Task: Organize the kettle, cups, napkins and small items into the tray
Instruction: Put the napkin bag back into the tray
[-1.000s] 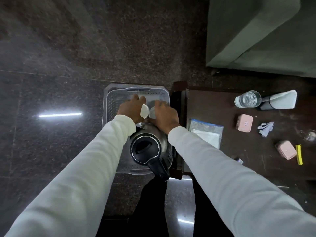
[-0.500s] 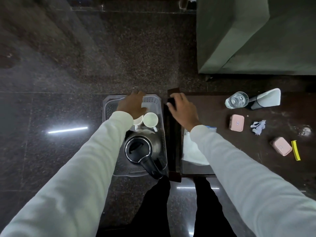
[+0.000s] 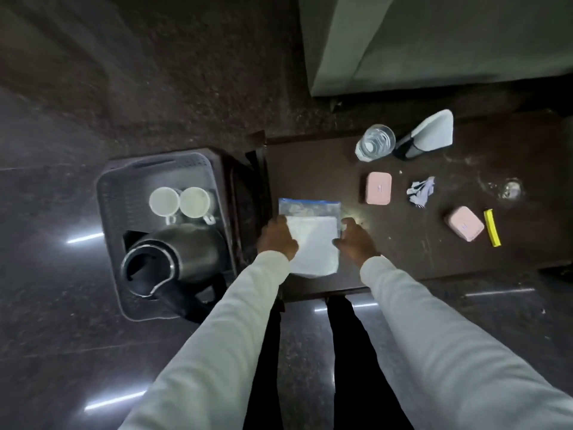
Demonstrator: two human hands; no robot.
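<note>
A grey perforated tray [image 3: 117, 193] sits at the left and holds a steel kettle with a black lid [image 3: 173, 262] and two white cups [image 3: 179, 202] side by side behind it. On the dark brown table [image 3: 403, 262] lies a clear zip bag of white napkins [image 3: 311, 234]. My left hand [image 3: 277, 238] grips the bag's left edge and my right hand [image 3: 353, 241] grips its right edge. Whether the bag is lifted off the table is unclear.
On the table's right part stand a glass of water [image 3: 375, 142] and a white napkin holder [image 3: 426, 135]. Two pink boxes [image 3: 378, 187] [image 3: 464, 223], crumpled paper [image 3: 421, 191] and a yellow strip [image 3: 492, 228] lie there. A grey sofa [image 3: 434, 41] is behind.
Both hands left the cups in the tray and moved right to the table. They now hold the napkin bag at its two sides. The cups stand free in the tray.
</note>
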